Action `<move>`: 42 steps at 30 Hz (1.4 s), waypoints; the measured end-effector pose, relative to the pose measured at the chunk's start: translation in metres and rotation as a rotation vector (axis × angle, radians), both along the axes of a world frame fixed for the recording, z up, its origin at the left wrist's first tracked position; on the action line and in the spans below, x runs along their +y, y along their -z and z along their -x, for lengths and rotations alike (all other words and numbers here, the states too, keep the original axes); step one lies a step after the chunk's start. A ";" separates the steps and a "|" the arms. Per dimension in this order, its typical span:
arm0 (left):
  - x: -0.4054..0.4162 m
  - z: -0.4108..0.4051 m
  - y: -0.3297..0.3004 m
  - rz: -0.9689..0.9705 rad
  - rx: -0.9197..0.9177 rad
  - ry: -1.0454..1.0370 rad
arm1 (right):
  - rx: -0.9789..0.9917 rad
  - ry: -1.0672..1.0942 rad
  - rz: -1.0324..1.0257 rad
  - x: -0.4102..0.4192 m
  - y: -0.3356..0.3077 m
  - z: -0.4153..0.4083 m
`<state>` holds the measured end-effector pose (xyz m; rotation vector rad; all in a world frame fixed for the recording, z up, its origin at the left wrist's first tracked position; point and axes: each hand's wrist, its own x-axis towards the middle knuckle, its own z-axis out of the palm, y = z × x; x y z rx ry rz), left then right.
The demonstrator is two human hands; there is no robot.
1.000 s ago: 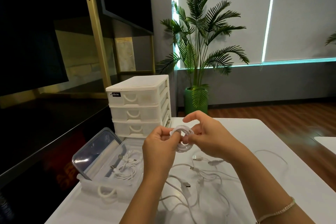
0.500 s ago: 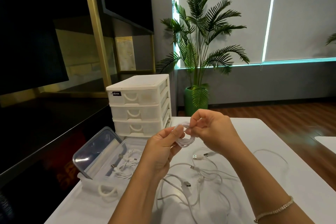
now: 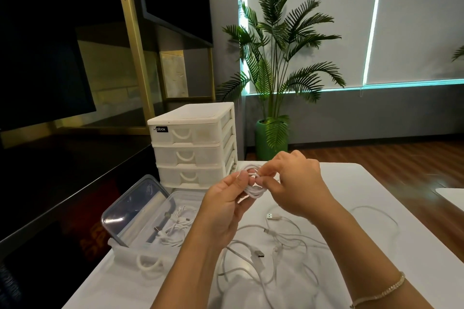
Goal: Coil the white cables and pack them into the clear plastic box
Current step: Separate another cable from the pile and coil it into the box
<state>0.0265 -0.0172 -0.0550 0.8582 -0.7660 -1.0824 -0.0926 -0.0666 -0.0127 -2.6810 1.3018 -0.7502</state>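
Both hands hold a small coil of white cable (image 3: 254, 189) in the air above the white table (image 3: 371, 190). My left hand (image 3: 223, 208) pinches the coil's left side. My right hand (image 3: 296, 183) grips its upper right part with fingertips at the loop's centre. Several loose white cables (image 3: 281, 251) lie tangled on the table below the hands. The clear plastic box (image 3: 130, 254) sits open at the table's left edge with its lid (image 3: 133, 206) propped up. Coiled white cables (image 3: 175, 228) lie inside it.
A white three-drawer organiser (image 3: 193, 145) stands behind the box. A dark shelf unit with gold posts (image 3: 135, 42) runs along the left. A potted palm (image 3: 273, 63) stands on the floor beyond the table's far edge.
The coil and both hands have risen and shifted slightly away from me. My right fingers have moved onto the top of the loop, and the left hand has turned palm-up under it.
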 end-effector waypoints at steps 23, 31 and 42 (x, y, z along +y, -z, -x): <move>-0.005 0.009 0.017 0.113 -1.118 -0.848 | -0.436 -0.090 -0.429 0.000 0.007 -0.005; -0.010 0.006 0.024 0.050 -1.175 -0.904 | -0.351 -0.106 -0.358 0.001 0.004 -0.004; -0.011 0.006 0.027 0.032 -1.201 -0.927 | -0.606 -0.137 -0.562 -0.005 0.012 -0.002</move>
